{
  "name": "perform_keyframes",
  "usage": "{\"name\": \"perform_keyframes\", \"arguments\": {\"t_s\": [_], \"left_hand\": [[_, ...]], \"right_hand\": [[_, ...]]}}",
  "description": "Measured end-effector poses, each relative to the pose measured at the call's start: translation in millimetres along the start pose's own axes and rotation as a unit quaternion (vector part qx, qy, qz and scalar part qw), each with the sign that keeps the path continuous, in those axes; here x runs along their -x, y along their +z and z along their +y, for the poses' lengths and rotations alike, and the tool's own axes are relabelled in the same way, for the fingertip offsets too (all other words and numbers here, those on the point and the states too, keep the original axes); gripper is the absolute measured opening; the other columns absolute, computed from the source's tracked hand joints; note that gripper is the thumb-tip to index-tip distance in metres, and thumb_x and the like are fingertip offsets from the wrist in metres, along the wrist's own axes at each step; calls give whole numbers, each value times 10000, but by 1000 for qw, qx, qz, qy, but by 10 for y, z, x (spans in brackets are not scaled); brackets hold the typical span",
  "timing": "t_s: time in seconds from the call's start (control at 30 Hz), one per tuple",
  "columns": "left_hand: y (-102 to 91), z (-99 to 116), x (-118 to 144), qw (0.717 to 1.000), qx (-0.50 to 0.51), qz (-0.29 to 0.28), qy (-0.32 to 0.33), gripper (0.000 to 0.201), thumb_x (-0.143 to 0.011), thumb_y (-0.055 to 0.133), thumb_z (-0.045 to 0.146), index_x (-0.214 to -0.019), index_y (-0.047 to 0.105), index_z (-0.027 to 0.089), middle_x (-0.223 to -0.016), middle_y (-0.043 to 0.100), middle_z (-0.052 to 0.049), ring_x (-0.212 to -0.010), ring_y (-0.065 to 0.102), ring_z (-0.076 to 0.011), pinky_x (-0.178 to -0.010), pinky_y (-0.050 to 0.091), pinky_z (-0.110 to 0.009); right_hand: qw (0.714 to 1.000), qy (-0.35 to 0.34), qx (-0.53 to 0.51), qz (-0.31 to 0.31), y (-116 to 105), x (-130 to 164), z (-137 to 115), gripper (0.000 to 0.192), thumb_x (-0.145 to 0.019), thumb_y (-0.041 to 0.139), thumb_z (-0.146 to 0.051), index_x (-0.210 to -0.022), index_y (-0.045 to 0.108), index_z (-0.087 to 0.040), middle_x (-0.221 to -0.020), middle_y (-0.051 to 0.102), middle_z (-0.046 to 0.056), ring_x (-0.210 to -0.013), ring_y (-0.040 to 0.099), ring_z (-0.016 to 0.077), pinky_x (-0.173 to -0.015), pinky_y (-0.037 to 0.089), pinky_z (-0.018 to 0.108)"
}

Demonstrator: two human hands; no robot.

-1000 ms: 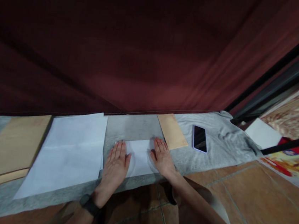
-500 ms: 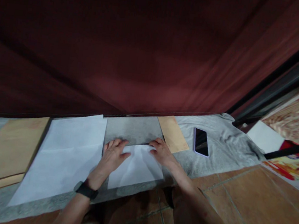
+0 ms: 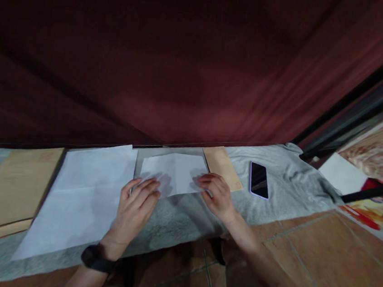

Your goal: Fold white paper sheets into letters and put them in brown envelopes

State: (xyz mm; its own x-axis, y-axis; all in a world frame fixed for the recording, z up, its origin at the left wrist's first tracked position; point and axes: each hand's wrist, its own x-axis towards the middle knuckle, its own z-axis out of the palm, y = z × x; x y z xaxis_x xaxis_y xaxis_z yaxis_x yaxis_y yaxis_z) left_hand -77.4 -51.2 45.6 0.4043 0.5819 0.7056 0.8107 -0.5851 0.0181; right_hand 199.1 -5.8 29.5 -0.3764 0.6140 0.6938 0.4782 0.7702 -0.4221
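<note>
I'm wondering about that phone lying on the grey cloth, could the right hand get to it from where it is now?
Probably yes. The right hand rests on the folded white paper, and the phone lies flat further to the right with only the tan envelope's corner and bare grey cloth between them, nothing standing in the way.

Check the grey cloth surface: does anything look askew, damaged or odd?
Nothing damaged or spilled. The small folded white paper lies slightly tilted, creased, between the left hand and right hand. The tan envelope beside it sits at an angle too.
</note>
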Motion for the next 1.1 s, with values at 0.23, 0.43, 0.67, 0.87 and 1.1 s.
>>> {"name": "perform_keyframes", "arguments": {"t_s": [0.23, 0.43, 0.67, 0.87, 1.1], "left_hand": [[138, 106, 353, 976, 31, -210, 36, 276, -891, 456, 43, -975, 663, 204, -1249, 702, -80, -1235, 602, -227, -1188, 333, -479], [105, 219, 475, 939, 104, -323, -58, 369, -782, 512, 64, -1052, 688, 245, -1365, 655, -57, -1271, 586, -250, -1127, 435, -465], [405, 392, 264, 952, 95, -248, -151, 478, -962, 361, 204, -1403, 541, 153, -1500, 540, -122, -1424, 456, -234, -1191, 379, -467], [878, 525, 398, 951, 8, -251, -182, 598, -939, 342, 170, -1518, 370, 21, -1598, 382, -193, -1521, 282, -272, -1243, 283, -473], [857, 386, 415, 945, -9, -261, -195, 573, -985, 317, 240, -1537, 377, 101, -1609, 378, -134, -1532, 255, -257, -1255, 236, -492]], "right_hand": [[969, 30, 40, -244, -34, 257, -29, 265, -798, 529, -22, -889, 658, -234, -971, 748, 25, -964, 683, 198, -1104, 422, 416], [952, 154, 20, -265, 17, 273, -88, 422, -835, 480, -19, -1100, 712, -250, -1148, 738, 25, -1104, 668, 190, -1001, 504, 332], [964, 177, 11, -198, 585, 243, -259, 448, -1028, 377, -226, -1447, 531, -184, -1464, 573, 83, -1375, 502, 178, -1170, 414, 375], [957, 162, 114, -210, 936, 362, -298, 508, -1071, 314, -308, -1509, 443, -86, -1567, 444, 127, -1488, 346, 220, -1257, 257, 447], [950, 150, 184, -205, 942, 403, -181, 528, -1074, 355, -372, -1549, 384, -145, -1610, 363, 105, -1499, 326, 250, -1239, 256, 483]]}}
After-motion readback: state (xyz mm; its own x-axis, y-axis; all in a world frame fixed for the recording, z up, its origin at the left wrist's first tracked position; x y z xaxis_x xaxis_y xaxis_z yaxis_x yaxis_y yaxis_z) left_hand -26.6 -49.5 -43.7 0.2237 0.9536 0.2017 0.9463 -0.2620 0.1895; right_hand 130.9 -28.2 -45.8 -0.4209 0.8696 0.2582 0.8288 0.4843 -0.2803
